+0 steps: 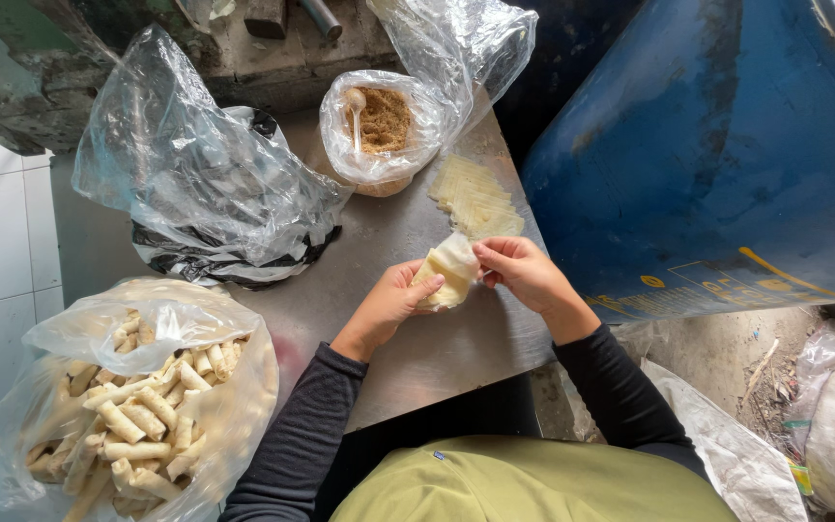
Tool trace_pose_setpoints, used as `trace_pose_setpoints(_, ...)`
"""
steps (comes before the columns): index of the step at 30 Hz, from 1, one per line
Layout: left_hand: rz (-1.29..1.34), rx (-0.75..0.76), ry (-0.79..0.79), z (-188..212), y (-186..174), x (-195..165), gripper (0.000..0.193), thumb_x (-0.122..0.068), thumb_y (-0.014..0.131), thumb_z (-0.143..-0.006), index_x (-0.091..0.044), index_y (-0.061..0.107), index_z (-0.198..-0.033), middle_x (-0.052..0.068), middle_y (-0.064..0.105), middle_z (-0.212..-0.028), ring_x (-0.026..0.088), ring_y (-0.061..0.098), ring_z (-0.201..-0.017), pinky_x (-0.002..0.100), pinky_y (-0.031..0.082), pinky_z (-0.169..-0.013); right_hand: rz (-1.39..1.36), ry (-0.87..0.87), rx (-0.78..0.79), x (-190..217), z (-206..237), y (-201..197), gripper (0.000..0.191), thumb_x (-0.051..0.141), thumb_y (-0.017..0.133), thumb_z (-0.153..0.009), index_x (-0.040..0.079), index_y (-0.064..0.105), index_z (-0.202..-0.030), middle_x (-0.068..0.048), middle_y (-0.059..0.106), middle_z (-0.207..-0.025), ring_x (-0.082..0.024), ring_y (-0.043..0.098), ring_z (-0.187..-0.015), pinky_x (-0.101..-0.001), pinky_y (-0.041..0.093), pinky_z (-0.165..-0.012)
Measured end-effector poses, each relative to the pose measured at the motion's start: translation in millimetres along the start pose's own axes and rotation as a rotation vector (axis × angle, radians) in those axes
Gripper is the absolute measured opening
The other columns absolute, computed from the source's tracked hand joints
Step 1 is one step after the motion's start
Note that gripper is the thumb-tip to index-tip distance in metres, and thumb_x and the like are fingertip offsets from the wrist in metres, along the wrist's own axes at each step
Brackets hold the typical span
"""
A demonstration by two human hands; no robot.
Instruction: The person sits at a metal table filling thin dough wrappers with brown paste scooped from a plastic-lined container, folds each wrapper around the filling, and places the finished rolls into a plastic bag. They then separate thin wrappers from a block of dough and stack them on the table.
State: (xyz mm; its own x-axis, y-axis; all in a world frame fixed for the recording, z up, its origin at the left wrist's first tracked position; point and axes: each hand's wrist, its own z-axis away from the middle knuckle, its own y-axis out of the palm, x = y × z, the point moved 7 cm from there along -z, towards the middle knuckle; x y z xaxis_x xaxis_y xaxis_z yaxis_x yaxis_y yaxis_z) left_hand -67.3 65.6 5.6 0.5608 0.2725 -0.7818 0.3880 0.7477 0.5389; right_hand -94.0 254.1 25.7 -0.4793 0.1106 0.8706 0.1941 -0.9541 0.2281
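Seen from above, you hold a pale yellow wrapper (446, 273) just over the grey metal surface (417, 348), both hands meeting at the middle of the frame. Your left hand (393, 300) cups the wrapper from below and to the left, fingers curled under it and gripping its lower edge. Your right hand (519, 271) pinches its upper right corner between thumb and fingertips, closed on the thin sheet. The wrapper's long axis runs on a slant, from lower left by your left palm up to the right toward your right fingertips, so each hand has one end and neither is the nearer.

Just beyond your right hand, touching distance away on the surface, lies a fanned stack of wrappers (475, 198). Behind that stands a bowl of brown filling (379, 126), lined with clear plastic, a spoon (356, 106) standing in it. Near your left elbow, a large clear bag of finished rolls (147, 406) sits open, well apart from the wrapper. A crumpled clear and black bag (205, 184) rests behind it, and a blue drum (707, 145) crowds the right side.
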Motion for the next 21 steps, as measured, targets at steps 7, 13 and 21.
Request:
trace_pose_setpoints(7, -0.014, -0.008, 0.031, -6.9, -3.2, 6.0, 0.030, -0.024, 0.061, -0.102, -0.004, 0.068, -0.123, 0.001, 0.073, -0.105, 0.007, 0.069, -0.090, 0.029, 0.060, -0.081, -0.031, 0.008, 0.055, -3.4, -0.3, 17.9, 0.013, 0.015, 0.074, -0.097, 0.003, 0.073, -0.100, 0.000, 0.070, -0.086, -0.007, 0.059, -0.074, -0.0226, 0.048, -0.067)
trace_pose_setpoints(13, 0.098, -0.036, 0.058, -4.6, -11.4, 1.1, 0.031, -0.022, 0.060, -0.104, -0.001, 0.066, -0.125, 0.004, 0.074, -0.111, 0.009, 0.070, -0.095, 0.027, 0.059, -0.087, 0.289, -0.604, -0.303, 76.1, 13.3, -12.3, 0.009, 0.012, 0.072, -0.100, 0.007, 0.075, -0.107, 0.000, 0.071, -0.094, -0.008, 0.060, -0.084, -0.0226, 0.048, -0.075)
trace_pose_setpoints(21, 0.139, -0.075, 0.061, -2.8, -11.8, -5.7, 0.032, -0.022, 0.060, -0.103, 0.000, 0.065, -0.127, 0.006, 0.074, -0.114, 0.012, 0.071, -0.096, 0.029, 0.059, -0.089, 1.485, -0.964, -0.387, 78.5, 43.5, 30.7, 0.014, 0.004, 0.070, -0.089, 0.011, 0.075, -0.100, -0.004, 0.068, -0.095, -0.025, 0.064, -0.094, -0.0388, 0.046, -0.086)
